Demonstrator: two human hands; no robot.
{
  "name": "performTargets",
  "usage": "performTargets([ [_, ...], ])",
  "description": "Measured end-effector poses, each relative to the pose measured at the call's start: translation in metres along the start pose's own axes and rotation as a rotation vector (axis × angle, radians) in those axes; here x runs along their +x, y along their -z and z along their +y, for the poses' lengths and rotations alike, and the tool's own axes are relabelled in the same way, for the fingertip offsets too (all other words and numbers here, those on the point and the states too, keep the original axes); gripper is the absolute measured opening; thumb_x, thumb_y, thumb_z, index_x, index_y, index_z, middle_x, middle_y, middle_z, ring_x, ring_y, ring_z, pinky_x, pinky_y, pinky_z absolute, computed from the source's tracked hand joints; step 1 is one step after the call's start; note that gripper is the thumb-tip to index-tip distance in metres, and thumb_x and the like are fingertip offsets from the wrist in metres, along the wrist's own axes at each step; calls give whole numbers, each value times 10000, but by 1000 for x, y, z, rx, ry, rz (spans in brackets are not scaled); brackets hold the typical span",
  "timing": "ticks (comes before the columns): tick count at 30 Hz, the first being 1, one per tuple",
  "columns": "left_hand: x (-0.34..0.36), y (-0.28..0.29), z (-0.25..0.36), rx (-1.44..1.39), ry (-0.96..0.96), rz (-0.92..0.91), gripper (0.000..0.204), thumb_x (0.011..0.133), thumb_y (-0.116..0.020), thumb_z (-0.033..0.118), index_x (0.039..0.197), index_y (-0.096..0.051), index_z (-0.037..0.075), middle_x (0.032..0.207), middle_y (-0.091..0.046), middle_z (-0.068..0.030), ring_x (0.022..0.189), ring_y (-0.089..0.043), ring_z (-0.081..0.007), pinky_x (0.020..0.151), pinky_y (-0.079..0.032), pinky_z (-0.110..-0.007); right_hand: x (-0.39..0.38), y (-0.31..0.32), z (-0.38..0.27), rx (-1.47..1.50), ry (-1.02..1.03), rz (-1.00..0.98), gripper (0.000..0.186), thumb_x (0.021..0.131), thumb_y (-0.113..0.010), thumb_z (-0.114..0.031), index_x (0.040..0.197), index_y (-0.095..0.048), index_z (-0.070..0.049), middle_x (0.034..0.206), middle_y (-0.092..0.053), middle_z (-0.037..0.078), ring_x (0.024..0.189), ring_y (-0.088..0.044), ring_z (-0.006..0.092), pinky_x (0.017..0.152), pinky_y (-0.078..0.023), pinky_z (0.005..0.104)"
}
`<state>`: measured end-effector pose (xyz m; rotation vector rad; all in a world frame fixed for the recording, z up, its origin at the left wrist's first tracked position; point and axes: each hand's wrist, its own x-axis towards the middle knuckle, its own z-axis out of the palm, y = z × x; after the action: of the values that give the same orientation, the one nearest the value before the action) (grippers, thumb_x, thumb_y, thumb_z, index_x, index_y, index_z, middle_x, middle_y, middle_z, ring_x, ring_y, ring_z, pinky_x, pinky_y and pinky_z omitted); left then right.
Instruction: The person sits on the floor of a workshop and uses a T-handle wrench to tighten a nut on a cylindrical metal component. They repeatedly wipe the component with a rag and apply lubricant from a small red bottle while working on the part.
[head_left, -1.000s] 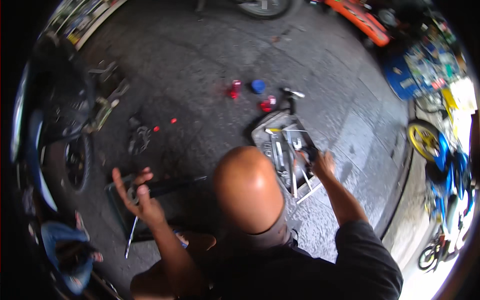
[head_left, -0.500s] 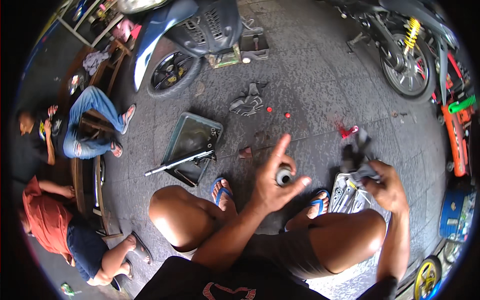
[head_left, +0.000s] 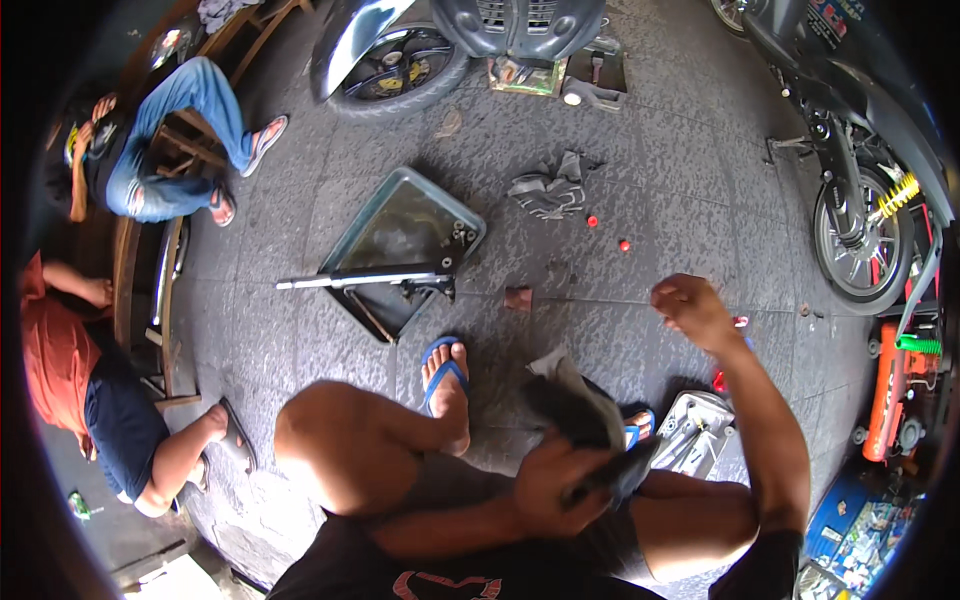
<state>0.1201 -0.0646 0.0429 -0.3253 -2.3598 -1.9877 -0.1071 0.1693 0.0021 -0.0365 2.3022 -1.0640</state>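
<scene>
Low in the middle, between my knees, my left hand (head_left: 555,485) grips a dark, blurred cloth-like bundle (head_left: 590,420) with a pale grey end. My right hand (head_left: 690,310) is raised to the right of it, fingers curled, with nothing visible in them. Below it, beside my foot, sits a grey tray of tools (head_left: 695,435). Red pieces (head_left: 718,380) show partly behind my right forearm. Farther forward lie a crumpled grey rag (head_left: 550,200) and two small red caps (head_left: 593,222).
A green-rimmed tray (head_left: 362,215) with rods lies front left. A scooter (head_left: 505,30) stands at the back, a motorbike (head_left: 840,120) at right, near an orange jack (head_left: 882,390) and blue drum (head_left: 840,520). Two people (head_left: 160,140) (head_left: 60,350) are by wooden benches at left.
My left hand has moved down and now holds the dark bundle that was by my right hand. My right hand has risen and moved left, without it. The view has shifted.
</scene>
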Motion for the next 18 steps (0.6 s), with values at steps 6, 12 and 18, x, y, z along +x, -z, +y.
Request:
performTargets([
  [6, 8, 28, -4, -176, 172, 55, 351, 694, -775, 87, 1032, -712, 16, 1036, -657, -207, 983, -643, -392, 919, -486, -503, 212, -97, 71, -155, 33, 471, 375, 817, -755, -341, 1051, -691, -54, 1014, -726, 175, 928, -711, 335, 809, -553, 427],
  [12, 56, 48, 7, -150, 355, 53, 318, 709, -769, 82, 1015, -707, 21, 997, -648, -192, 940, -642, -383, 905, -485, -510, 292, -127, 43, -105, -127, 650, 233, 855, -674, -262, 997, -683, -78, 1099, -684, 151, 1009, -674, 362, 846, -547, 465],
  [18, 77, 48, 86, 19, 371, 26, 285, 724, -763, 77, 998, -703, 25, 959, -638, -176, 896, -642, -374, 891, -485, -516, 95, -170, 11, 138, -6, 472, 121, 856, -673, -182, 959, -680, -119, 1017, -679, 113, 928, -692, 326, 770, -558, 410],
])
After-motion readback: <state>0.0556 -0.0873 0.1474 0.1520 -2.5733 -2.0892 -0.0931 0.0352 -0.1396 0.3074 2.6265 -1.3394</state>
